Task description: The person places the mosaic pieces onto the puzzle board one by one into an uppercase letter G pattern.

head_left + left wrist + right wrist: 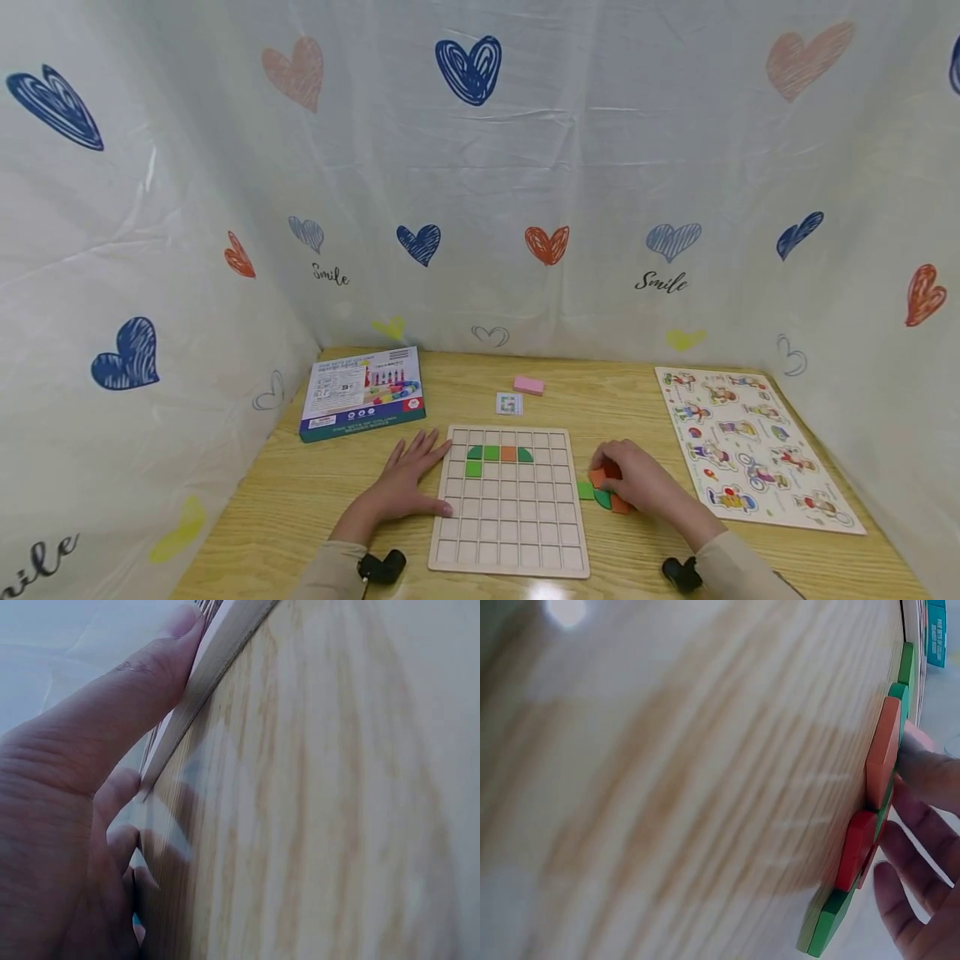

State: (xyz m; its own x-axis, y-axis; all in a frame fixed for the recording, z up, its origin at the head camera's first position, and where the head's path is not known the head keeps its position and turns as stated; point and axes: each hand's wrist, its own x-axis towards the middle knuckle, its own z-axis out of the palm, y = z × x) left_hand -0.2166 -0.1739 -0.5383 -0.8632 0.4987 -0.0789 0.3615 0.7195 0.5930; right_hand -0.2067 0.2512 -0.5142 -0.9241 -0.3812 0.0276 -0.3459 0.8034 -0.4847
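My left hand lies spread along the left edge of the wooden grid board, its thumb on the rim. On the upper rows sit a green square tile, an orange square tile, another green square tile and two dark green quarter-round tiles. To the board's right, my right hand bends over a small pile of tiles, pinching an orange tile between thumb and fingers. Orange, red and green tiles lie by those fingers in the right wrist view.
Beyond the board are a small pattern card and a pink block. A flat box lies at the back left, and a picture puzzle board at the right. A curtain hangs behind the table.
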